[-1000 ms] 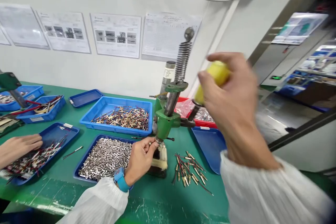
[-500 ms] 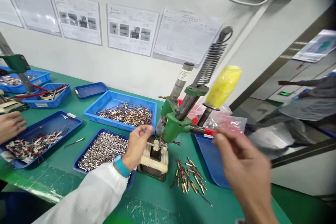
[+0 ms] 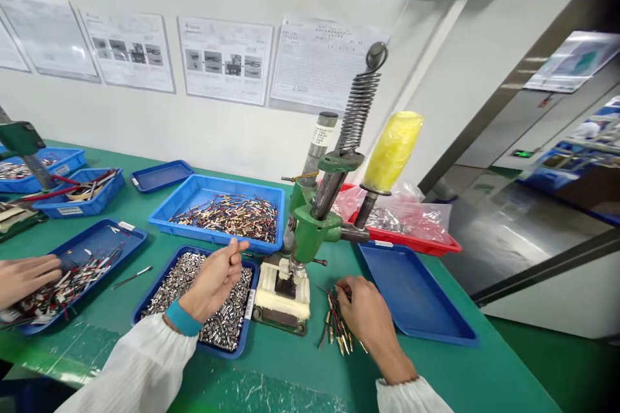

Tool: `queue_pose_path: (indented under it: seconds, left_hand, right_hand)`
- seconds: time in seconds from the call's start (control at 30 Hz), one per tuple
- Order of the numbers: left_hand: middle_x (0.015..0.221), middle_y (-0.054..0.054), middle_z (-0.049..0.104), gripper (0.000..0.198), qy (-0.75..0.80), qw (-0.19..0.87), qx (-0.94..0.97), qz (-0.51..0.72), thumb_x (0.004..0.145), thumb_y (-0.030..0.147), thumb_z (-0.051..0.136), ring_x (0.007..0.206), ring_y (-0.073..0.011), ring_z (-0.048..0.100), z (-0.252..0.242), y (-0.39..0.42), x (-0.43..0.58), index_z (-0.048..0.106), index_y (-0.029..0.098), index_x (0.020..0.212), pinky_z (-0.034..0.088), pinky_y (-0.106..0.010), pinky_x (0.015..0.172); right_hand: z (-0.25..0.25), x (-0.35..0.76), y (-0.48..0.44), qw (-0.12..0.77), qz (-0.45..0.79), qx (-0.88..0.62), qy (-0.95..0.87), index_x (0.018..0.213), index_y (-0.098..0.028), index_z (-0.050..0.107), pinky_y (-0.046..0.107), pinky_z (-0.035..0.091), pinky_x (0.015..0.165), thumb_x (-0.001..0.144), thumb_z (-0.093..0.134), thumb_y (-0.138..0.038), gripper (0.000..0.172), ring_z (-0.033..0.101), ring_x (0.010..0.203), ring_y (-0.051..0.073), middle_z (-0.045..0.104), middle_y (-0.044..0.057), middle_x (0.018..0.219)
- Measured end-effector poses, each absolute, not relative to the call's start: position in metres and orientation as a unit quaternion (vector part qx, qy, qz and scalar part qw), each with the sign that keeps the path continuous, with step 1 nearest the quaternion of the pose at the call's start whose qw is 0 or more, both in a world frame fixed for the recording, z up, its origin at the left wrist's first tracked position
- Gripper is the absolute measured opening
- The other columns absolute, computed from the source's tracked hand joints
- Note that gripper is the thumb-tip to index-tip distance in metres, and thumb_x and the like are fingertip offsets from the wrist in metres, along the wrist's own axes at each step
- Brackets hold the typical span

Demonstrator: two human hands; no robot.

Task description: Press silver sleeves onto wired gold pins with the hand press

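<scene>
My left hand (image 3: 217, 281), with a teal band at the wrist, hovers over the blue tray of small metal sleeves (image 3: 225, 322). Its fingers are curled and thumb and forefinger pinched; whatever lies between them is too small to make out. My right hand (image 3: 367, 317) reaches down onto a loose pile of wired brass-coloured pins (image 3: 339, 334) with red and black leads. Its fingers are bent together at the pile, and their tips are partly hidden. Between the hands stands a green hand press (image 3: 310, 232) with a yellow-wrapped lever (image 3: 393, 151) and a cream-coloured base (image 3: 281, 300).
Behind the sleeves stands a blue tray of wired pins (image 3: 157, 222). A flat blue tray (image 3: 421, 297) lies right of the pile, by a red tray (image 3: 445, 246) with bagged parts. At left, another person's hand (image 3: 29, 277) is over a tray of white-tipped wires (image 3: 138, 239).
My left hand has moved from the press back over the sleeve tray. My right hand has come from beside the press lever down to the pile. The other person's hand has lowered into its tray.
</scene>
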State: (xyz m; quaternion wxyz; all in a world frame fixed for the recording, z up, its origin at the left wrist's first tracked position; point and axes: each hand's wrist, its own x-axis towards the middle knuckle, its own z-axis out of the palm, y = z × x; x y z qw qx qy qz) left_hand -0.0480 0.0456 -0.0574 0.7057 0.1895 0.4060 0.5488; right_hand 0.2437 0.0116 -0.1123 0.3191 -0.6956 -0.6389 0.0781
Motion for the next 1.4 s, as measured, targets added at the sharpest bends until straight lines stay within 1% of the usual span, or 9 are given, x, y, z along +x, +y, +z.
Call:
queue_pose_path:
  seconds: [0.13, 0.27, 0.37, 0.47, 0.7, 0.77, 0.97, 1.27, 1.4]
  left_hand:
    - [0.058, 0.007, 0.039, 0.024, 0.416, 0.718, 0.207, 0.518, 0.089, 0.031, 0.069, 0.042, -0.0024, 0.029, -0.068, 0.029, -0.046, 0.07, 0.007, 0.086, 0.021, -0.012, 0.037]
    - [0.071, 0.0, 0.05, 0.022, 0.388, 0.745, 0.224, 0.494, 0.089, 0.026, 0.068, 0.05, -0.0035, 0.036, -0.066, 0.016, -0.048, 0.073, 0.006, 0.098, 0.032, -0.013, 0.044]
    - [0.078, -0.003, 0.058, 0.028, 0.375, 0.735, 0.269, 0.497, 0.08, 0.024, 0.078, 0.053, -0.0033, 0.035, -0.064, 0.007, -0.046, 0.074, 0.008, 0.103, 0.031, -0.013, 0.046]
    - [0.074, -0.002, 0.06, 0.038, 0.379, 0.725, 0.294, 0.494, 0.07, 0.035, 0.087, 0.05, -0.003, 0.031, -0.064, 0.002, -0.04, 0.073, 0.01, 0.096, 0.025, -0.015, 0.044]
    - [0.05, 0.008, 0.032, 0.054, 0.397, 0.726, 0.33, 0.454, 0.075, 0.065, 0.072, 0.045, -0.0052, 0.02, -0.069, -0.008, -0.022, 0.052, 0.016, 0.061, 0.014, -0.02, 0.044]
    - [0.053, 0.008, 0.031, 0.055, 0.392, 0.73, 0.338, 0.447, 0.075, 0.066, 0.071, 0.047, -0.0056, 0.019, -0.071, -0.01, -0.019, 0.05, 0.017, 0.061, 0.014, -0.021, 0.045]
    - [0.057, 0.009, 0.026, 0.044, 0.378, 0.728, 0.339, 0.46, 0.077, 0.055, 0.077, 0.052, -0.0079, 0.014, -0.073, -0.012, -0.012, 0.067, 0.014, 0.088, 0.015, -0.022, 0.048]
    - [0.056, 0.01, 0.02, 0.052, 0.409, 0.692, 0.377, 0.461, 0.079, 0.066, 0.067, 0.053, -0.0096, 0.009, -0.077, -0.014, -0.005, 0.062, 0.015, 0.074, 0.01, -0.026, 0.047]
    - [0.055, 0.01, 0.019, 0.057, 0.433, 0.658, 0.403, 0.467, 0.076, 0.071, 0.066, 0.052, -0.0089, 0.009, -0.075, -0.016, -0.001, 0.052, 0.017, 0.062, 0.01, -0.026, 0.046]
  right_hand:
    - [-0.107, 0.231, 0.005, 0.404, 0.127, -0.671, -0.608, 0.087, -0.019, 0.066, 0.038, 0.047, 0.077, 0.087, 0.053, -0.042, 0.026, 0.064, 0.082, 0.027, 0.071, 0.011, 0.087]
    - [-0.094, 0.214, -0.01, 0.484, 0.188, -0.652, -0.552, 0.101, -0.017, 0.063, 0.031, 0.05, 0.067, 0.093, 0.049, -0.053, 0.039, 0.064, 0.075, 0.021, 0.07, 0.008, 0.085]
    - [-0.085, 0.198, -0.023, 0.541, 0.264, -0.628, -0.493, 0.1, -0.016, 0.066, 0.027, 0.047, 0.057, 0.086, 0.059, -0.056, 0.043, 0.058, 0.063, 0.017, 0.066, 0.003, 0.074]
    - [-0.078, 0.18, -0.033, 0.581, 0.346, -0.603, -0.423, 0.096, -0.015, 0.073, 0.027, 0.047, 0.056, 0.076, 0.072, -0.056, 0.046, 0.058, 0.062, 0.017, 0.067, 0.003, 0.071]
    - [-0.069, 0.145, -0.046, 0.595, 0.425, -0.536, -0.422, 0.093, -0.018, 0.076, 0.03, 0.054, 0.064, 0.075, 0.075, -0.053, 0.04, 0.066, 0.066, 0.019, 0.074, 0.007, 0.078]
    - [-0.069, 0.138, -0.048, 0.596, 0.435, -0.519, -0.43, 0.093, -0.018, 0.075, 0.03, 0.056, 0.067, 0.077, 0.074, -0.051, 0.037, 0.068, 0.071, 0.02, 0.075, 0.008, 0.081]
    - [-0.072, 0.127, -0.051, 0.612, 0.441, -0.494, -0.434, 0.089, -0.018, 0.072, 0.029, 0.056, 0.074, 0.078, 0.076, -0.042, 0.027, 0.071, 0.079, 0.02, 0.076, 0.008, 0.086]
    - [-0.07, 0.122, -0.05, 0.632, 0.424, -0.474, -0.443, 0.087, -0.019, 0.073, 0.028, 0.057, 0.074, 0.082, 0.073, -0.035, 0.017, 0.072, 0.077, 0.018, 0.076, 0.006, 0.084]
    - [-0.071, 0.122, -0.049, 0.627, 0.427, -0.465, -0.456, 0.089, -0.019, 0.074, 0.029, 0.058, 0.078, 0.084, 0.071, -0.033, 0.015, 0.073, 0.082, 0.019, 0.077, 0.007, 0.089]
